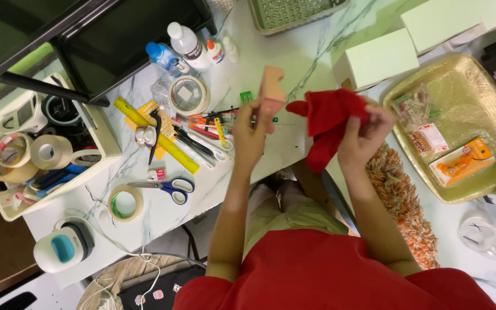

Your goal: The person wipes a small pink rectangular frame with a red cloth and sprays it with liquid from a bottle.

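On the gold tray [492, 86] at your right lie three flat packages: an orange-and-white blister pack [462, 162] nearest you, a small red-and-white sachet [429, 138] beside it, and a clear bag with greenish contents [413, 104] further back. Just behind the tray stand pale green boxes [377, 57], plain-faced and rectangular. Across the marble counter [305, 51], at the far edge, a white-capped bottle [188, 44] with a printed label stands next to a blue-capped bottle [164, 57] and a small glue bottle [215, 51]. A clear tape roll [189, 95] lies in front of them, a yellow ruler [156, 135] runs diagonally, blue-handled scissors [167, 186] lie near you, and a green-cored tape roll [125, 202] sits beside those. The cream bin [107, 143] at your left holds more tape rolls.

Your left hand [251, 138] is raised above the counter, forearm upright, its fingers [259, 117] pressed around the lower end of a pinkish block [272, 90], which stands upright in the grip over the counter's middle. Your right hand [365, 135] is lifted at about the same height, just beside the tray's near-left corner, its fingers [383, 117] curled and pinching a bunched red cloth [328, 117]. The cloth hangs between your two hands, its left tip close to the block; whether they touch, you cannot tell.
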